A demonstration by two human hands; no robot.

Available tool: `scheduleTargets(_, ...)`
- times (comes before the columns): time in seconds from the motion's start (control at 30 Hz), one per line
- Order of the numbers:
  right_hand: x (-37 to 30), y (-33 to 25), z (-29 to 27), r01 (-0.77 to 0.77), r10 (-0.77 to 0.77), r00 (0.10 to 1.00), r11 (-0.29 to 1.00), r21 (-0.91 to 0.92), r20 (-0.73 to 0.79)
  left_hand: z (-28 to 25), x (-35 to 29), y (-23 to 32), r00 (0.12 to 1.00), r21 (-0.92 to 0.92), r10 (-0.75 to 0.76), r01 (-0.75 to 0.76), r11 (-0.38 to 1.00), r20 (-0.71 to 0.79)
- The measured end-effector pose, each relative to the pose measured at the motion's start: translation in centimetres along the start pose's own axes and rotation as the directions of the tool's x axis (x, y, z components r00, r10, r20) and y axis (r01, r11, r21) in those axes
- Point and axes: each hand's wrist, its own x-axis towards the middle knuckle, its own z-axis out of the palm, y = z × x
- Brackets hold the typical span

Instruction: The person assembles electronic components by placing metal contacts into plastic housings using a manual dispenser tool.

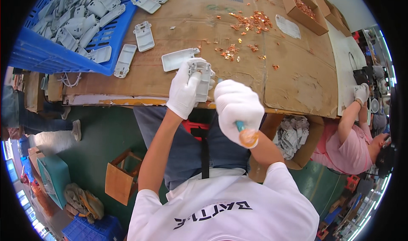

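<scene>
My left hand, in a white glove, is closed around a grey plastic housing with an open, compartmented inside, held up at the table's near edge. Just right of it, my gloved right hand is wrapped in a fist around a tool with a teal and amber handle; the handle's end sticks out toward me. The fist hides most of the tool, so its kind cannot be made out. Behind my left hand lies another pale housing. Small copper-coloured metal pieces are scattered farther back on the cardboard-covered table.
At the left, a blue crate is heaped with grey housings. More housings lie beside it. A cardboard box of copper pieces stands back right. Below the table's right side, a carton holds white parts. Another person works at the right.
</scene>
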Motion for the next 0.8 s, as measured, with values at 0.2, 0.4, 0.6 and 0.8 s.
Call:
scheduleTargets(0.2,-0.3,1.8,1.4,0.057,-0.061,0.997,0.993,0.1,0.038,-0.8,0.6,-2.0,0.992,0.155,0.123,-0.124,0.98,0.018)
scheduleTargets(0.4,-0.9,2.8,1.1,0.033,-0.047,0.99,0.994,0.104,0.13,-0.4,0.2,-1.3,0.997,0.133,0.05,-0.042,0.99,-0.061)
scheduleTargets(0.6,-0.6,3.3,1.5,0.029,-0.042,0.989,0.995,0.095,0.139,-0.6,0.2,-1.1,0.997,0.053,-0.022,0.026,0.998,-0.071)
scheduleTargets(0.8,-0.3,3.7,1.3,0.025,-0.043,0.992,0.988,0.153,0.115,-0.5,-0.1,-0.9,0.997,-0.01,0.048,-0.048,0.999,-0.055)
